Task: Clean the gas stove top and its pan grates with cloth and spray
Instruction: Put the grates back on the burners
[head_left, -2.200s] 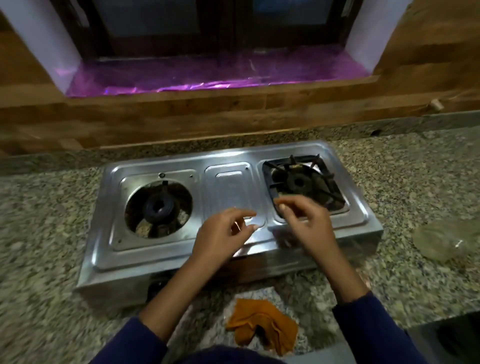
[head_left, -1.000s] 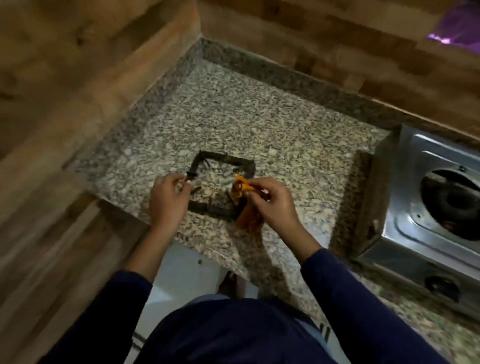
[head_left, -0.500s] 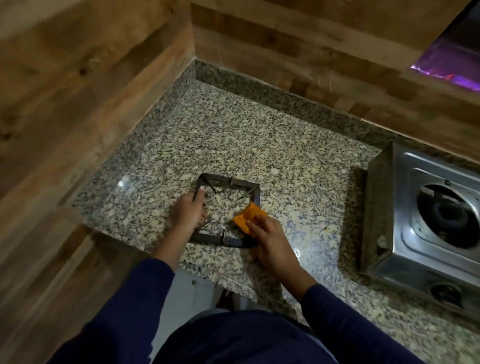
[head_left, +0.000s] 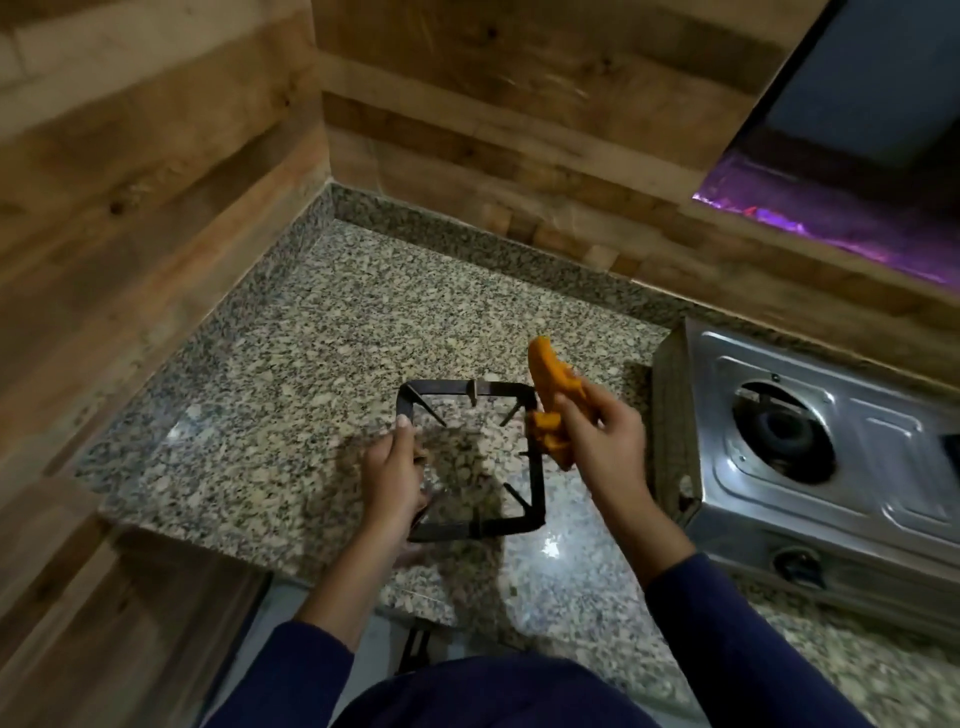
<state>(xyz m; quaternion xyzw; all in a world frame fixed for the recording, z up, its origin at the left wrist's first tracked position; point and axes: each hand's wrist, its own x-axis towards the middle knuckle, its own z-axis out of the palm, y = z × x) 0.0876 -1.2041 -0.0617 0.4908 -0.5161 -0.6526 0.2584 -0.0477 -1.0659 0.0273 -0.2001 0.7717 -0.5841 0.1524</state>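
Granite countertop (head_left: 322, 332) fills the corner seen from the head camera, speckled grey and cream, with wood-look walls (head_left: 156, 171) rising on two sides behind it. On the counter near its front edge lies a square black pan grate (head_left: 535, 467), flat on the stone, its short prongs pointing inward from the frame.

The left hand (head_left: 392, 475) rests on the left side of the grate, fingers curled over the frame bar with one fingertip reaching up toward the far left corner; it grips the grate and hides most of that side. The right hand (head_left: 605, 441) is raised above the right side of the grate and clutches a crumpled orange cloth (head_left: 550, 400) in its curled fingers. One end of the cloth sticks up past the far right corner of the grate, the other hangs down in front of the right bar; whether the cloth touches the grate there cannot be told.

To the right, just beside the grate's patch of counter, stands the steel gas stove (head_left: 883, 467), apart from the grate. Its nearer burner (head_left: 784, 434) sits bare in a round opening with no grate over it, and a knob (head_left: 797, 564) shows on the front face. Both forearms wear dark blue sleeves (head_left: 727, 634). At the upper right, a window ledge covered in shiny purple foil (head_left: 831, 223) catches the light
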